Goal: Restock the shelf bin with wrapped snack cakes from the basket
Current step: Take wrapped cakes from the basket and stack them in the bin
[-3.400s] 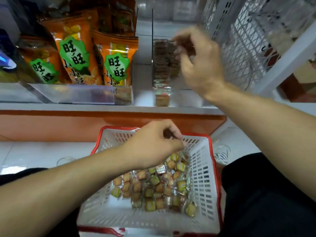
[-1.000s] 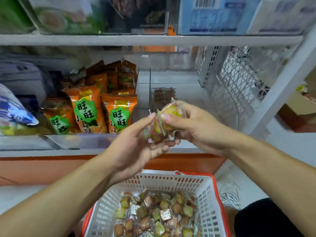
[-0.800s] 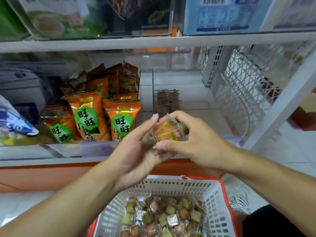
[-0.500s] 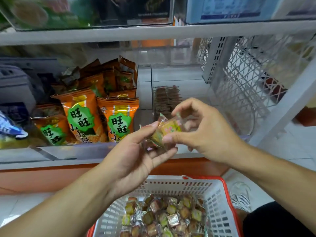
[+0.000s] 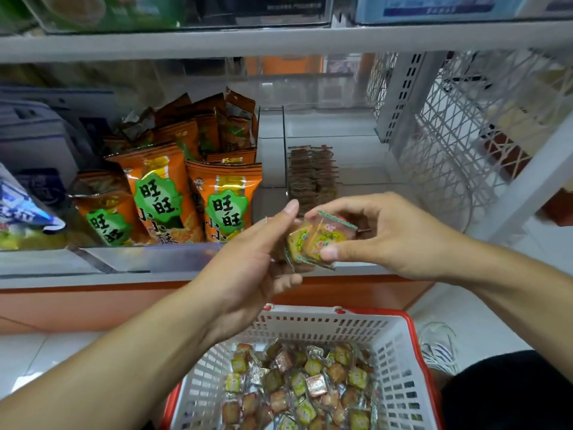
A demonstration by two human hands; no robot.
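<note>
White metal shelf (image 5: 279, 41) carries the clear plastic shelf bin (image 5: 350, 144) with brown cakes stacked at its far left. The red-rimmed white basket (image 5: 400, 346) sits nearer than a moment ago, still full. Orange bags (image 5: 223, 206) read "旺旺". The left hand (image 5: 254, 259), fingers fairly straight, has yielded the yellow-green wrapped snack cakes (image 5: 316, 240) to the pinching right hand (image 5: 393, 234); placing likely comes next.
</note>
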